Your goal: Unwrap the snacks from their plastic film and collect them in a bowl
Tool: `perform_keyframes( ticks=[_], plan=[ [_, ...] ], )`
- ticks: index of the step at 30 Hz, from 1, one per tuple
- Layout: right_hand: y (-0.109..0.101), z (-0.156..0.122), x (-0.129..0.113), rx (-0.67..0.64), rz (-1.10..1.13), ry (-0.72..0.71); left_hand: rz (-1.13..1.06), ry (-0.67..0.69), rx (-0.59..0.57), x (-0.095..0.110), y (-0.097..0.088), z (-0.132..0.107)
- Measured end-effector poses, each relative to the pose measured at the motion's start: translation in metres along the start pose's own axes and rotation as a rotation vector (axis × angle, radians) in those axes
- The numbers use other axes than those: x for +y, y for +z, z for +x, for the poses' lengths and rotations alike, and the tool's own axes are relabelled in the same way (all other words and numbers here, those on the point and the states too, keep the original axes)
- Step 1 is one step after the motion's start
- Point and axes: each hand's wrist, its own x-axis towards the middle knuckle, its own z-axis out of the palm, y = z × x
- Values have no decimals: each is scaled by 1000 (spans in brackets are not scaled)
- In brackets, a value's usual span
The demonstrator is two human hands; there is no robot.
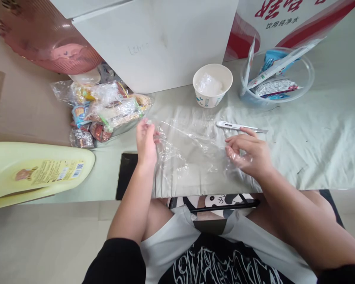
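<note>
Left hand (146, 144): grip pinched shut on the left edge of a clear crinkled plastic sheet (192, 152). Right hand (250, 154): fingertips closed on the sheet's right edge. It is held at both sides, probably to keep the flimsy film spread and taut. The sheet lies across the middle of the desk, just in front of the person.

Slim white utility knife (239, 127) sits just beyond the right hand, within easy reach. White paper bowl (211, 101) behind it holds crumpled film. Round clear bowl (310, 73), far right, carries sachets. Heap of wrapped snacks (106, 110) lies far left.

Desk (313, 150) is draped in creased pale green cloth. Large white box (156, 43) stands at the back. Pale yellow plastic bottle (32, 171) lies on its side at left.
</note>
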Motion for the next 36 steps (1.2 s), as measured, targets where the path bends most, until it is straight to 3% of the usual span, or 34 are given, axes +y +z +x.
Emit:
perform_keyframes(
  ticks=[2,3,4,6,7,9,11,13,15,19,23,26,29,31,36],
  plan=[
    [3,1,6,-5,-14,131,156,311,65,-1,-8,-6],
    [4,2,8,-10,-26,187,240,499,41,-1,-12,-11],
    [5,2,9,-19,-38,239,317,678,-37,0,-15,-17],
    [5,3,9,-45,-64,349,452,923,-342,4,-18,-32],
    [4,3,9,-54,-78,406,527,954,-529,5,-18,-40],
    [3,4,7,-61,-102,509,718,887,-829,8,-16,-52],
    [2,5,7,-54,-114,577,902,767,-951,8,-13,-58],
    [1,8,7,-51,-104,619,983,701,-925,8,-13,-56],
    [0,10,7,-46,-73,652,953,700,-797,8,-14,-50],
    [1,12,9,-7,-17,692,665,671,-554,12,-16,-33],
    [4,9,13,38,-22,683,330,473,-385,12,-15,-20],
    [6,7,14,65,101,564,145,264,-275,6,-10,-17],
    [3,6,9,23,232,358,29,112,-249,3,-6,-17],
    [1,4,4,16,249,315,-12,73,-267,5,-5,-18],
    [1,3,-4,41,299,615,-87,-20,-337,13,-8,-17]
  ],
)
